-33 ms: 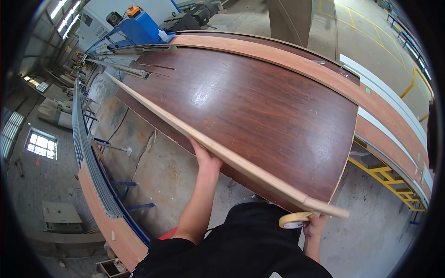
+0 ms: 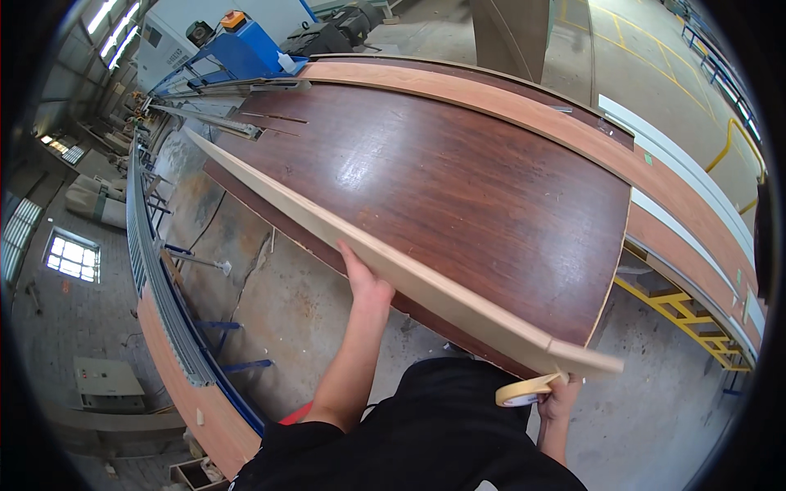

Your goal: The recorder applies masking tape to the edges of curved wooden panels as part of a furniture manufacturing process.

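A long pale wooden board (image 2: 417,277) stands tilted on its edge along the near side of a dark red-brown wood-grain tabletop (image 2: 458,188). My left hand (image 2: 366,282) is closed on the lower part of the board near its middle, the thumb lying against the face. At the right end, my right hand (image 2: 561,398) grips beneath the board, its fingers partly hidden. A roll of cream masking tape (image 2: 524,391) hangs at that hand, with a strip running up to the board. A thin seam line crosses the board close to this end.
Long reddish boards (image 2: 458,90) lie along the table's far edge. A blue machine (image 2: 250,49) stands at the far left. Grey metal profiles (image 2: 176,303) rest on a rack to my left. A yellow step frame (image 2: 679,307) is at the right.
The board has rolled toward me, so more of its broad face shows. Its right end and my right hand with the tape have shifted slightly right. My left hand keeps its place.
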### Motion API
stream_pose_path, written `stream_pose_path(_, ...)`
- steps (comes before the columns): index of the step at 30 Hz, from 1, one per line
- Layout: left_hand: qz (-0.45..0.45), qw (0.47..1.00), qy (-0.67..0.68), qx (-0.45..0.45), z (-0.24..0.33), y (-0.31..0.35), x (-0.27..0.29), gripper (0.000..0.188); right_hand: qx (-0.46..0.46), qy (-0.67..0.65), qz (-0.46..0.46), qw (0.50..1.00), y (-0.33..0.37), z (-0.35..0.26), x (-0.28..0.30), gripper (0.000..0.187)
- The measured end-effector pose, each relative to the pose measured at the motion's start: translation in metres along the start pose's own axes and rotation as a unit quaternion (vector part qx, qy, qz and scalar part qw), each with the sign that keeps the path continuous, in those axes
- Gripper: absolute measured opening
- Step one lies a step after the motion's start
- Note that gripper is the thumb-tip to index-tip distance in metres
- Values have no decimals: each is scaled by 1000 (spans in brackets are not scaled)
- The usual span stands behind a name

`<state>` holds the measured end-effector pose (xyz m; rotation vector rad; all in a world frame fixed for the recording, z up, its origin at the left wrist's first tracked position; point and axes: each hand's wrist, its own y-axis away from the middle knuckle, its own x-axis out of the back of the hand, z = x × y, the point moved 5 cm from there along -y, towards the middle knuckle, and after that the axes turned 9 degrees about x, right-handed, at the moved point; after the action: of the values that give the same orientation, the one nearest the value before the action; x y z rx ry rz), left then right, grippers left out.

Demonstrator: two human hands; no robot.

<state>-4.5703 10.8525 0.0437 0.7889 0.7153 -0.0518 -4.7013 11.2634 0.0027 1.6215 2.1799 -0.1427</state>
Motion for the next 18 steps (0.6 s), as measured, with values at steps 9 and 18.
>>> stream_pose_path(9, 119, 966, -193, -124, -48, 5, 30, 49, -169, 61, 97, 979, 2, -40, 29, 15)
stream_pose_path(18, 26, 966, -251, -54, -50, 11, 20, 56, -215, 3, 94, 972, 2, -77, 19, 34)
